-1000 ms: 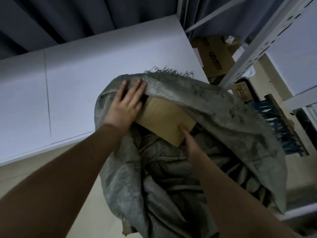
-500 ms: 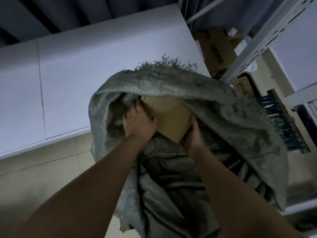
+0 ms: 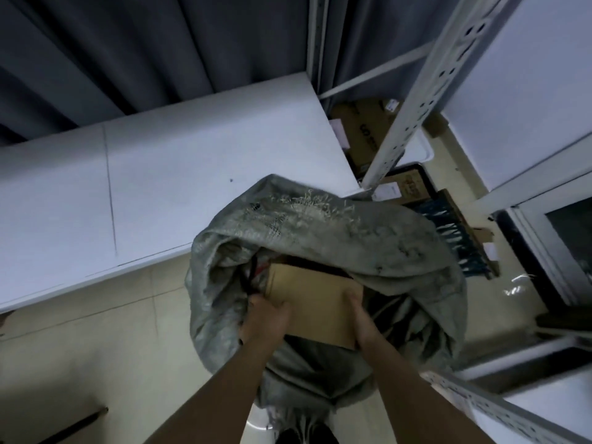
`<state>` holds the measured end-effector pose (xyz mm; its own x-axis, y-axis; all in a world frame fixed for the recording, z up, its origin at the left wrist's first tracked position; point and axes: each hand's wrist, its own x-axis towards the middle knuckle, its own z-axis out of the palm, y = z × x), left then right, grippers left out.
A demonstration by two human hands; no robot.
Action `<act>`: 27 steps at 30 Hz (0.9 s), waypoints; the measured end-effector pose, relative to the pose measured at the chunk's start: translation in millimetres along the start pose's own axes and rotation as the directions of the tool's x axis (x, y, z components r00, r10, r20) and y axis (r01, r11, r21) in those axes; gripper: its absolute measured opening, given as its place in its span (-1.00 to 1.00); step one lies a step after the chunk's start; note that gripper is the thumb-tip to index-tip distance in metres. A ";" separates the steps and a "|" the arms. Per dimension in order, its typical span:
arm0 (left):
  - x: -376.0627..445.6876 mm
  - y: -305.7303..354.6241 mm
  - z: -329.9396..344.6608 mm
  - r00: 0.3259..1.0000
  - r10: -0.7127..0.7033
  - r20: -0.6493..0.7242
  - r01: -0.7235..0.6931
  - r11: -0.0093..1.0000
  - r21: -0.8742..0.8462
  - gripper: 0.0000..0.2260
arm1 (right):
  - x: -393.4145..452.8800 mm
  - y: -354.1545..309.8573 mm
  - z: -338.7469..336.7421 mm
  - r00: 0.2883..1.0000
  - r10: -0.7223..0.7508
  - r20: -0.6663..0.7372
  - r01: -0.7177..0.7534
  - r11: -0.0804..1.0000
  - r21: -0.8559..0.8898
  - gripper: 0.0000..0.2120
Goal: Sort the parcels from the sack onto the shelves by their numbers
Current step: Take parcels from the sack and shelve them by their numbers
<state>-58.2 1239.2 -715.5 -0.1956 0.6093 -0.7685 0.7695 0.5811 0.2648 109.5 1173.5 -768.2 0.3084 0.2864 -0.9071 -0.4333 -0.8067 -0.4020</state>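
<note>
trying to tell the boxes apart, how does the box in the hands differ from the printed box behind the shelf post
The box in the hands shows a plain brown face with no visible print; the printed box has dark lettering and white labels. The first sits half inside the grey sack, gripped by the left hand and right hand; the second lies untouched, partly hidden by the shelf post. Both are brown cardboard.

2 bare forearms reach in from the bottom edge, with no sleeve, watch or glove showing on either. The left hand [image 3: 266, 322] and right hand [image 3: 363, 325] are uncovered too, and wear no rings that can be made out.
</note>
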 end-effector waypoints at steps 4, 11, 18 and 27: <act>-42.5 -15.2 -4.8 0.995 -0.034 0.096 0.048 0.989 -0.140 -0.23 | -33.7 8.4 -18.6 0.999 0.029 0.016 -0.026 0.988 -0.153 -0.15; -117.3 -28.8 -27.8 0.995 0.011 0.099 0.039 0.867 -0.497 -0.43 | -116.6 6.2 -55.6 0.984 -0.104 0.147 0.127 0.980 -0.153 -0.23; -176.3 -10.5 -73.8 0.999 0.048 -0.008 -0.041 0.734 -0.678 -0.32 | -197.1 -28.0 -71.6 0.957 -0.159 0.243 0.144 0.986 0.080 -0.36; -239.1 47.2 -138.2 0.908 0.415 -0.066 -0.380 0.743 -0.551 -0.49 | -285.7 -90.1 -97.0 0.902 -0.415 0.121 0.407 0.909 0.086 -0.56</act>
<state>-59.1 1195.5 -438.8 0.1014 0.8296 -0.5491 0.3114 0.4977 0.8095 142.6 1114.2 -460.7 0.3551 0.6557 -0.6663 -0.3416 -0.5724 -0.7454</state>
